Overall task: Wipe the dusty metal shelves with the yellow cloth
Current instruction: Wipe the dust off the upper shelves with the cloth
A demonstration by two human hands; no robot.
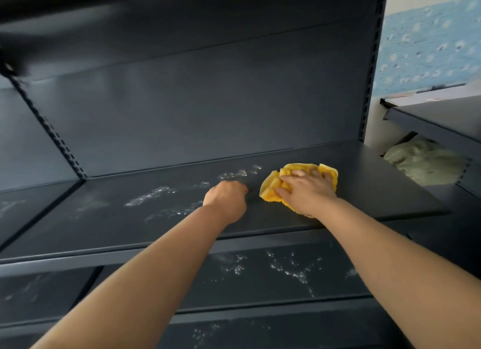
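A dark metal shelf [369, 182] runs across the middle of the view. White dust streaks [153, 195] lie on its left and centre part. My right hand [309, 191] presses flat on the bunched yellow cloth [273, 183] on the right part of this shelf, fingers spread over it. My left hand [226, 200] rests on the shelf just left of the cloth, curled into a loose fist with nothing in it. A lower shelf [260, 278] below my forearms carries more white dust specks [291, 268].
The dark back panel [208, 106] rises behind the shelf, with slotted uprights at left [52, 132] and right [369, 88]. Another shelf unit [442, 119] stands at the right, with a pale green bundle [424, 161] under it. Blue patterned wall [429, 44] shows at the upper right.
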